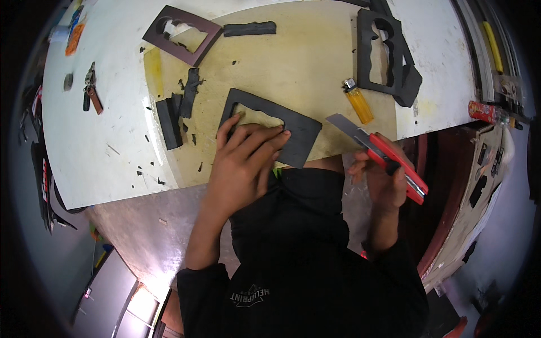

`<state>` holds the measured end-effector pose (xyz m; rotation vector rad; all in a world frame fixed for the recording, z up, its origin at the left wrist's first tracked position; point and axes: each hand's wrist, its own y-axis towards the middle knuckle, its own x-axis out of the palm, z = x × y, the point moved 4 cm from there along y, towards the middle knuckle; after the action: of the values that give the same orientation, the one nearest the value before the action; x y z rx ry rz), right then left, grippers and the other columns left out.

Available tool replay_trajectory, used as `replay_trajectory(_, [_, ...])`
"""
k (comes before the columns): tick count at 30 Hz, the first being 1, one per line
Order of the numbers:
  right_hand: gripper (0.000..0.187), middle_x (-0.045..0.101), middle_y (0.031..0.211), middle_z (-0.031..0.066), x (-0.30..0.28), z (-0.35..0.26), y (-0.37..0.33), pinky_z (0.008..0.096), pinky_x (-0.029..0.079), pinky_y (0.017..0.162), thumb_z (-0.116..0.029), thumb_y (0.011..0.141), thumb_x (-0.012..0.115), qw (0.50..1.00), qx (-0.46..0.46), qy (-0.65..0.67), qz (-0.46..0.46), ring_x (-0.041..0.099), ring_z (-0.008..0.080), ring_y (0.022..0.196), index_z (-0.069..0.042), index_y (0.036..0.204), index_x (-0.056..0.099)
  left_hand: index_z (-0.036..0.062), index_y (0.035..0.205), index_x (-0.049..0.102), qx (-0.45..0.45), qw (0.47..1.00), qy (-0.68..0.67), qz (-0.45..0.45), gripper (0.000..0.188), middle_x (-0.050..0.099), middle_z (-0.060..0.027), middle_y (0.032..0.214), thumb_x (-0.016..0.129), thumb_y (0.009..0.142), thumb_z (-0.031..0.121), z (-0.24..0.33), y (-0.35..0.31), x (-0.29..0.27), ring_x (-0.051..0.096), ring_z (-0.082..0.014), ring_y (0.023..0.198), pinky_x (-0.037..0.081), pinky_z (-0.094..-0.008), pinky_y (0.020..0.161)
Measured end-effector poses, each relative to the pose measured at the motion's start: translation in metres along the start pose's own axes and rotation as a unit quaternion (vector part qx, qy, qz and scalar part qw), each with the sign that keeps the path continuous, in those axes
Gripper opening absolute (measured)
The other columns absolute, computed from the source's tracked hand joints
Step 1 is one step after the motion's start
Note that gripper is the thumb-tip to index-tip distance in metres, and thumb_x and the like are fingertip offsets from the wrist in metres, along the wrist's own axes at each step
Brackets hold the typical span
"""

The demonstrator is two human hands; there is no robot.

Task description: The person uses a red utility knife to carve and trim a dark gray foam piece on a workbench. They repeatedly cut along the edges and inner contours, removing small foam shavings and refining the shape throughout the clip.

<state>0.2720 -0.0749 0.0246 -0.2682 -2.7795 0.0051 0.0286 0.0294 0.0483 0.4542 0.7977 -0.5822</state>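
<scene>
A dark grey foam block with a wavy-edged cutout lies near the table's front edge. My left hand rests on it, fingers bent over the cutout and pressing on its near side. In my right hand is a red utility knife, its blade extended and pointing up and left toward the block's right corner, apart from it. The fingers of my right hand wrap round the handle, the thumb along it. A yellow lighter lies just beyond the blade.
Dark foam offcuts lie left of the block, with small crumbs around. At the back are a brownish foam frame, a foam strip and a black foam frame. Keys lie on the left of the white table.
</scene>
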Motion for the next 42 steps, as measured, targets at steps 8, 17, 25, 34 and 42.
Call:
replay_trajectory(8, [0.071, 0.067, 0.103, 0.0327, 0.033, 0.012, -0.004, 0.0400, 0.059, 0.062, -0.045, 0.103, 0.049, 0.990, 0.010, 0.137, -0.043, 0.070, 0.0352, 0.075, 0.014, 0.142, 0.042, -0.0088, 0.123, 0.060, -0.239, 0.820, -0.493, 0.162, 0.031, 0.071, -0.0168, 0.107, 0.061, 0.099, 0.012, 0.020, -0.016, 0.017, 0.069, -0.0218, 0.100, 0.053, -0.0367, 0.092])
replay_trajectory(17, [0.055, 0.064, 0.108, 0.0300, 0.066, 0.013, -0.013, 0.0385, 0.060, 0.065, -0.042, 0.104, 0.053, 0.987, -0.113, 0.094, -0.060, 0.070, 0.0292, 0.079, 0.006, 0.132, 0.052, -0.0087, 0.102, 0.064, -0.269, 0.639, -0.686, 0.221, 0.018, 0.073, -0.0185, 0.089, 0.057, 0.102, 0.008, 0.036, -0.020, 0.037, 0.074, -0.0221, 0.079, 0.064, -0.0376, 0.079])
replay_trajectory(25, [0.067, 0.065, 0.113, 0.0245, 0.073, 0.016, -0.013, 0.0383, 0.060, 0.076, -0.047, 0.097, 0.063, 0.993, -0.080, 0.041, -0.081, 0.071, 0.0276, 0.086, 0.007, 0.135, 0.050, -0.0059, 0.097, 0.065, -0.290, 0.603, -0.703, 0.242, 0.015, 0.073, -0.0179, 0.084, 0.059, 0.101, 0.007, 0.030, -0.032, 0.036, 0.075, -0.0211, 0.073, 0.066, -0.0334, 0.069])
replay_trajectory(34, [0.081, 0.065, 0.121, 0.0215, 0.062, -0.018, -0.015, 0.0349, 0.057, 0.083, -0.019, 0.076, 0.090, 0.954, 0.122, -0.004, -0.275, 0.069, 0.0247, 0.101, 0.002, 0.141, 0.048, -0.0073, 0.097, 0.066, -0.298, 0.658, -0.651, 0.235, 0.013, 0.072, -0.0176, 0.083, 0.063, 0.099, 0.005, 0.001, -0.053, 0.007, 0.073, -0.0195, 0.071, 0.064, -0.0321, 0.069])
replay_trajectory(42, [0.023, 0.069, 0.094, 0.0101, 0.076, -0.008, -0.010, 0.0266, 0.049, 0.061, -0.006, 0.087, 0.079, 0.953, 0.098, -0.207, -0.198, 0.064, 0.0117, 0.074, -0.001, 0.107, 0.068, -0.0073, 0.095, 0.067, -0.328, 0.721, -0.575, 0.204, 0.013, 0.071, -0.0135, 0.083, 0.065, 0.098, 0.006, 0.006, -0.053, 0.012, 0.071, -0.0153, 0.072, 0.062, -0.0288, 0.068])
